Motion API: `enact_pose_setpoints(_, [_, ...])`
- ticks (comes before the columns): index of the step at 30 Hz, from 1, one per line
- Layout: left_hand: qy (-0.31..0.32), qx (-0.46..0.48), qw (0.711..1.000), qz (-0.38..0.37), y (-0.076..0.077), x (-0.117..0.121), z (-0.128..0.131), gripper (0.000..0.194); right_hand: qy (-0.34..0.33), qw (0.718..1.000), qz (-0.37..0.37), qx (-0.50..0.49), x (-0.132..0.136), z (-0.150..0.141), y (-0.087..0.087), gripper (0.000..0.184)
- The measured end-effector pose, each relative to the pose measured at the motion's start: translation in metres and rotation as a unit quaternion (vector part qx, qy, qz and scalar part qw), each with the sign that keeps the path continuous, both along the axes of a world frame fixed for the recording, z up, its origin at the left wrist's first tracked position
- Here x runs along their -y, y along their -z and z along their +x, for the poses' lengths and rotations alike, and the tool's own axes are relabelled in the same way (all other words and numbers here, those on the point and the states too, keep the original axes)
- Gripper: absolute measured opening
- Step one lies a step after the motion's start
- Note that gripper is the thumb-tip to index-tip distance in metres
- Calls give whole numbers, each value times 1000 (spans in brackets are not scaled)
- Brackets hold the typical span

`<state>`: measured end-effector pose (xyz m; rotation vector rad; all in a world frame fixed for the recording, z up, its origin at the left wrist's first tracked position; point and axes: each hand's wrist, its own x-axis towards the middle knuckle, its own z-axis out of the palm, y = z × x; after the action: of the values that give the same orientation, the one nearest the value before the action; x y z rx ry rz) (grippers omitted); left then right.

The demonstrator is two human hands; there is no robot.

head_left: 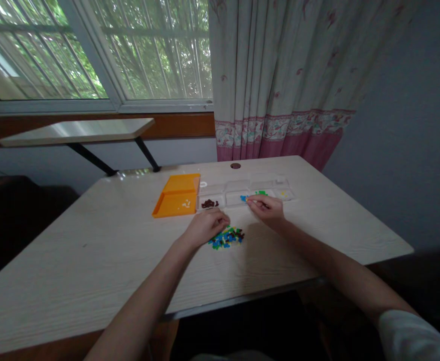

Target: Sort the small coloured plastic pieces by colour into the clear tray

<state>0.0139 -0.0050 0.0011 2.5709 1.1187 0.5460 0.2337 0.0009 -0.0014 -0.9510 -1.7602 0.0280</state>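
My right hand [268, 208] reaches over the clear plastic boxes, thumb and forefinger pinched together beside the small blue pieces [243, 198]. Whatever is between those fingertips is too small to make out. Over the left edge of a mixed pile of small blue, green, yellow and brown plastic pieces [226, 238] rests my left hand [206, 226], its fingers curled in and what they hold hidden. Sorted by colour in the clear boxes [229, 201] lie brown pieces [209, 203], the blue ones, green pieces [261, 192] and a few yellow pieces [283, 193].
An orange open box [159, 206] with a few white pieces [186, 203] stands left of the clear boxes. A raised shelf [80, 130] on black legs occupies the table's back left. Behind the wooden table [110, 271] are a barred window and a curtain [276, 100].
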Motion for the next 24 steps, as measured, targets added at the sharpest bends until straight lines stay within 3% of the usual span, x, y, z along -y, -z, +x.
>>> enact_pose_setpoints(16, [-4,-56,998,5,3,-2,0,16,9,999,-25,22,-4,6,-1,25])
enact_pose_setpoints(20, [-8,-65,998,19,2,-3,-2,16,-13,990,-60,127,-10,21,-9,26])
enact_pose_setpoints(24, [-17,-70,997,19,0,-2,-4,16,-20,955,-152,253,-19,49,-22,27])
